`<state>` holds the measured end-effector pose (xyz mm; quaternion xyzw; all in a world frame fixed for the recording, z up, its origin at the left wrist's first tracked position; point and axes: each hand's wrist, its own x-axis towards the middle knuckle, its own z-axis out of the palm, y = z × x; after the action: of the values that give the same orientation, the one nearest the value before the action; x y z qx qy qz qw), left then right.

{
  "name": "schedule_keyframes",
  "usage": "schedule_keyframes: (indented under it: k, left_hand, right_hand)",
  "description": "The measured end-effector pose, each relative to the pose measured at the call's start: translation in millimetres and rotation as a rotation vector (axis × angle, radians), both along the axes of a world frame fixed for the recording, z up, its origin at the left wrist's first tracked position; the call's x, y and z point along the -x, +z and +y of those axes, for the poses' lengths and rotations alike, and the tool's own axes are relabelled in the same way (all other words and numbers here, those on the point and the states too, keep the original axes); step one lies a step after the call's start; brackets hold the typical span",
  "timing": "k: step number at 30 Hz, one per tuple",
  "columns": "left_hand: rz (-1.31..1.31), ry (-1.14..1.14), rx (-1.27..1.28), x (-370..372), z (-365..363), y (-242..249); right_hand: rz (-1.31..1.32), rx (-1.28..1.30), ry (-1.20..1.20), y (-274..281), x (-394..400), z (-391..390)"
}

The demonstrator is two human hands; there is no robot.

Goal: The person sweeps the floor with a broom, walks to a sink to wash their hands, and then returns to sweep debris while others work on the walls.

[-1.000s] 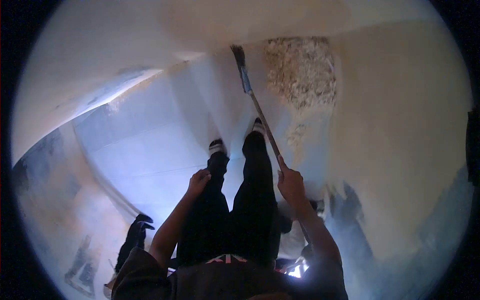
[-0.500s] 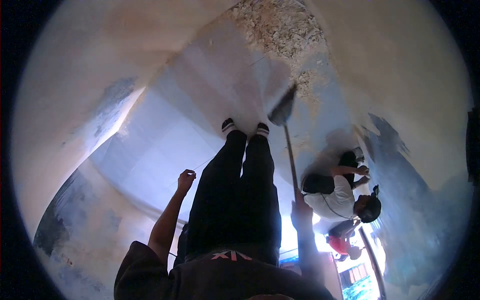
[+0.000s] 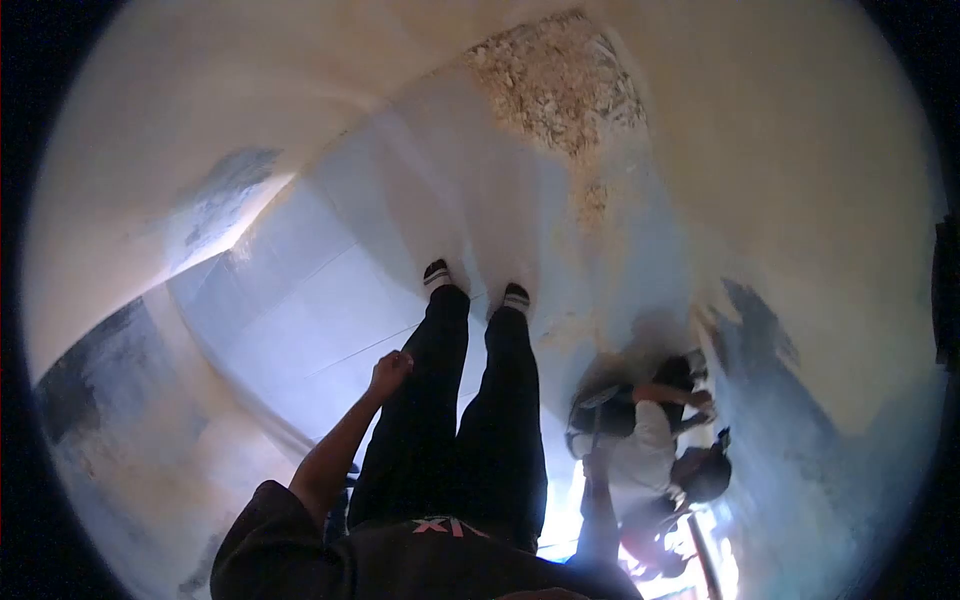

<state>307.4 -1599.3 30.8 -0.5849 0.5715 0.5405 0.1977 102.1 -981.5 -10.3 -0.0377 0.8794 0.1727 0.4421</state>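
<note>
Brush (image 3: 600,397) now farther from pale flakes (image 3: 560,80)

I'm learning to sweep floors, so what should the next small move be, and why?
Perhaps bring the broom in the right hand forward to the loose flakes: they trail short of the main pile, and the broom, dimly seen, appears near the crouching person.

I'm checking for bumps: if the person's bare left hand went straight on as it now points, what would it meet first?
Probably the person's own left leg in black cloth trousers: the bare left hand points towards its lower part in the picture. Depth is unclear, so it might pass above.
</note>
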Motion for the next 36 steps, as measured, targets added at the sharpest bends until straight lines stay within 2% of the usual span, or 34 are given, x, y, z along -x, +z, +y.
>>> schedule_keyframes:
  k: [1,3,4,6,7,9,11,14,16,18,21,23,25,26,29,31,34,36]
  left_hand:
    - [0.036,0.005,0.005,0.2,13.9,-0.7]
    - [0.097,0.005,0.007,4.2,34.7,-2.8]
    - [0.055,0.015,0.025,15.7,41.0,8.2]
    - [0.091,0.116,-0.004,27.9,49.3,20.5]
    - [0.103,0.164,-0.028,27.5,57.2,24.6]
    - [0.060,0.238,-0.061,29.7,65.5,25.1]
    - [0.004,0.228,-0.072,28.7,69.5,26.6]
    - [0.024,0.272,-0.026,23.0,74.0,30.6]
    - [-0.012,0.275,-0.036,25.3,65.4,42.0]
    - [-0.037,0.257,-0.030,19.3,60.4,39.7]
    - [-0.067,0.234,-0.037,-9.3,60.4,20.6]
    - [-0.075,0.263,-0.063,-19.5,56.7,16.4]
    - [-0.044,0.248,-0.031,-32.8,50.7,12.8]
    - [-0.028,0.237,-0.017,-38.8,49.4,12.0]
    - [-0.017,0.247,-0.047,-52.3,37.3,13.6]
    - [0.003,0.259,-0.030,-66.2,37.7,4.1]
    - [0.007,0.281,-0.044,-69.6,30.6,4.7]
    - [0.003,0.295,-0.046,-71.4,27.9,4.5]
  right_hand:
    - [-0.060,0.000,-0.024,-22.9,15.1,-0.6]
    - [-0.132,0.192,0.631,-95.3,27.0,26.0]
    - [-0.121,0.391,0.566,-117.2,34.9,29.0]
    - [-0.134,0.551,-0.084,-95.0,66.4,-39.9]
    - [-0.153,0.155,0.351,-93.9,74.9,-71.7]
    - [-0.232,0.135,0.096,-57.5,92.6,-110.8]
    - [-0.256,0.190,-0.059,-30.1,114.0,-142.7]
    - [-0.231,0.401,-0.135,21.8,144.2,-205.8]
    - [-0.208,0.633,-0.071,67.9,165.5,-266.5]
    - [-0.221,0.780,0.038,86.9,188.0,-316.5]
    - [-0.377,0.659,0.142,53.0,218.0,-331.8]
    - [-0.363,0.579,0.146,30.4,225.5,-341.9]
    - [-0.223,0.497,0.081,11.1,224.5,-351.5]
    - [-0.299,0.874,-0.416,9.9,223.5,-345.5]
    - [-0.135,0.657,-0.144,34.3,233.5,-417.4]
    - [-0.119,0.535,-0.070,63.7,241.0,-477.6]
    - [-0.244,0.652,-0.233,50.5,263.4,-502.4]
    - [-0.199,0.639,-0.245,59.2,266.4,-518.5]
